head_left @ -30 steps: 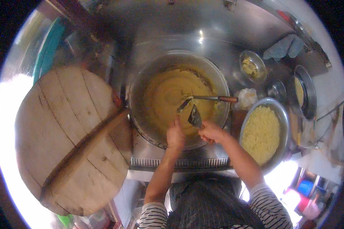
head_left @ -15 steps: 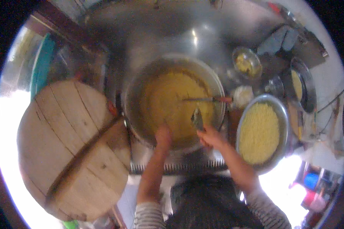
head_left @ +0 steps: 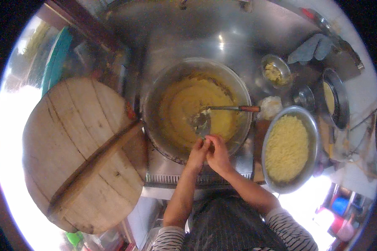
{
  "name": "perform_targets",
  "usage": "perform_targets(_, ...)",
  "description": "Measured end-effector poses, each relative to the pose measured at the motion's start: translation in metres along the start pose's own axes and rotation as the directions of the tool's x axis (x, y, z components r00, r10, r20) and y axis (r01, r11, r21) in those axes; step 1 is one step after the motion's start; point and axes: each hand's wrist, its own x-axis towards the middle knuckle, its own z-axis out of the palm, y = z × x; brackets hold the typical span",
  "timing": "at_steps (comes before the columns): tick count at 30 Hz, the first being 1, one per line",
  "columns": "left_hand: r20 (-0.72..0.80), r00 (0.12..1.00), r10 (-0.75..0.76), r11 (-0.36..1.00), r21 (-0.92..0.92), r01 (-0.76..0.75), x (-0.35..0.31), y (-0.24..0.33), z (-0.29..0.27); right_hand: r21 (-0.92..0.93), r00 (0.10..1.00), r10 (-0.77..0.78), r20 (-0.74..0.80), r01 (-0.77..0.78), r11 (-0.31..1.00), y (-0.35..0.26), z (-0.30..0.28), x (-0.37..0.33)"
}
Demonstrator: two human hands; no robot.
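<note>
My left hand and my right hand meet above the near rim of a big metal pot. Both are closed, fingers around the near end of a flat grey scraper-like tool, its exact kind unclear. Pale yellow bits cling to its blade, which points away from me over the pot. Inside lies a yellow, smooth-looking mass, with darker residue along the far wall. A long-handled utensil with a reddish-brown grip leans on the pot's right rim, its far end in the yellow mass.
To the left lies a large round wooden lid with a crossbar handle. An oval metal basin full of yellow crumbly food sits at right. Beyond it are a small metal bowl, a grey cloth and a dark-rimmed pan.
My left hand has come up out of the pot and joined my right hand at the tool. My right hand has moved left, bringing the blade over the pot's middle.
</note>
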Motion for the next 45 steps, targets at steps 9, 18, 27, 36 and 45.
perform_targets(9,-0.145,0.983,-0.11,0.994,-0.024,0.107,-0.019,0.02,-0.027,-0.915,0.989,-0.121,0.083,0.124,0.384,0.063,-0.089,0.117)
perform_targets(18,-0.21,0.977,-0.043,0.997,0.049,0.054,-0.045,0.041,-0.056,-0.739,0.523,0.537,0.662,0.34,0.581,0.051,-0.074,0.117)
perform_targets(27,-0.177,0.984,-0.007,0.991,-0.13,-0.016,-0.023,0.068,-0.047,0.115,0.603,0.196,0.773,-0.439,0.891,0.047,0.048,0.039)
perform_targets(36,0.04,0.997,-0.062,0.99,-0.121,0.067,-0.01,0.042,-0.022,0.673,0.691,0.401,0.601,-0.708,0.213,0.001,0.004,0.038)
perform_targets(45,0.127,0.99,-0.057,0.993,-0.097,0.07,0.024,0.062,-0.007,0.813,0.757,0.642,-0.124,-0.294,0.503,0.008,-0.038,0.044)
